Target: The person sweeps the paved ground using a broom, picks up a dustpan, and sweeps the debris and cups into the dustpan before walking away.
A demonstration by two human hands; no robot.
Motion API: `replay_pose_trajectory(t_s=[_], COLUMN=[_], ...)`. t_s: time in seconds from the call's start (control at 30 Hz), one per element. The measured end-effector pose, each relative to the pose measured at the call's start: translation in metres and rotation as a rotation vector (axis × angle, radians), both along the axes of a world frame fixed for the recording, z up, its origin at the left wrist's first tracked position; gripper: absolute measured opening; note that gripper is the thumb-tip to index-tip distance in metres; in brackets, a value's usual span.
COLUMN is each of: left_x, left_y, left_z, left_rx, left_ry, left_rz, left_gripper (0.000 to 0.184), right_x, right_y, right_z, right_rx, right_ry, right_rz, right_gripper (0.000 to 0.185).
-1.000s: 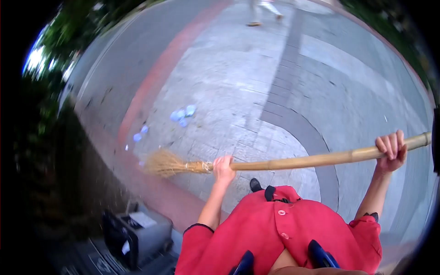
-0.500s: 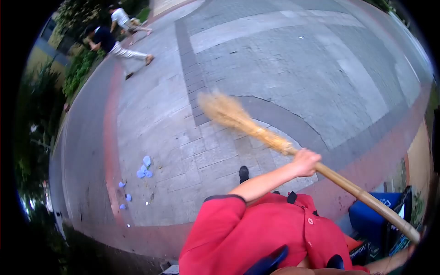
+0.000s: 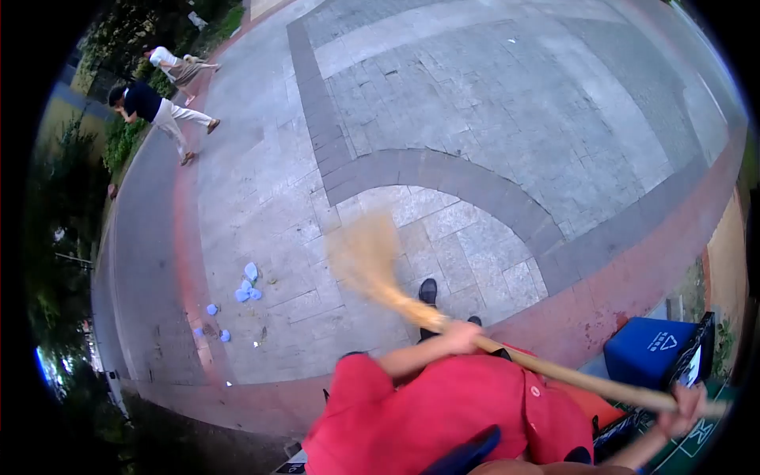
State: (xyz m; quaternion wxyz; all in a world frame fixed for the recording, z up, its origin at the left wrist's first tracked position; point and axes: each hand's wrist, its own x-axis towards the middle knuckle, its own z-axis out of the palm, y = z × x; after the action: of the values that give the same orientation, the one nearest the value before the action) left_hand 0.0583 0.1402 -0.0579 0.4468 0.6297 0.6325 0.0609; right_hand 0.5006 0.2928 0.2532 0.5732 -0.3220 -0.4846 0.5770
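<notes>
because the broom (image 3: 554, 367) is long, i hold it wide: my left hand (image 3: 459, 337) is closed round it near the bristles (image 3: 366, 257), probably to steer them, and my right hand (image 3: 687, 408) is wrapped near the far end, perhaps for leverage. it slants across my front, the bristles a blur above or on the paving (image 3: 451, 253), i cannot tell which, with blue scraps (image 3: 242, 295) lying apart to my left.

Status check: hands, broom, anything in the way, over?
Left hand grips broom near its blurred bristles; right hand grips near other end. Whether bristles touch paving, unclear. Blue scraps to left. Blue bin on right, possible snag; walkers well off.
</notes>
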Motion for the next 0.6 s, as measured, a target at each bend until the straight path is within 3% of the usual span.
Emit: replay_pose_trajectory(t_s=[0.03, 0.13, 0.23, 0.33, 0.4, 0.47, 0.57, 0.6], left_x=[-0.031, -0.132, -0.156, -0.143, -0.123, -0.094, -0.058, -0.05], left_y=[-0.033, -0.097, -0.091, -0.003, 0.064, 0.129, 0.215, 0.245], left_z=[-0.046, -0.037, -0.001, 0.034, 0.034, 0.039, 0.1, 0.085], left_rx=[-0.035, -0.1, -0.104, 0.301, 0.512, 0.71, 0.83, 0.835], left_ry=[0.1, 0.231, 0.353, 0.266, 0.216, -0.001, -0.041, -0.026], left_rz=[0.053, 0.239, 0.189, 0.176, 0.014, 0.029, -0.142, -0.172], left_gripper=[0.017, 0.017, 0.016, 0.016, 0.016, 0.02, 0.021, 0.021], right_x=[-0.055, -0.175, -0.177, -0.133, -0.094, -0.045, -0.074, -0.094], right_y=[0.012, 0.014, 0.021, 0.02, -0.003, -0.041, -0.087, -0.088], right_z=[-0.036, -0.079, -0.072, -0.047, -0.018, 0.008, 0.042, 0.039], right_rx=[-0.207, -0.318, -0.278, -0.146, 0.0, 0.19, 0.375, 0.394], right_ry=[0.323, 0.318, 0.368, 0.497, 0.572, 0.42, 0.374, 0.386], right_rz=[0.155, 0.312, 0.27, 0.132, -0.038, -0.016, -0.375, -0.473], right_gripper=[0.013, 0.019, 0.021, 0.024, 0.021, 0.011, 0.017, 0.022])
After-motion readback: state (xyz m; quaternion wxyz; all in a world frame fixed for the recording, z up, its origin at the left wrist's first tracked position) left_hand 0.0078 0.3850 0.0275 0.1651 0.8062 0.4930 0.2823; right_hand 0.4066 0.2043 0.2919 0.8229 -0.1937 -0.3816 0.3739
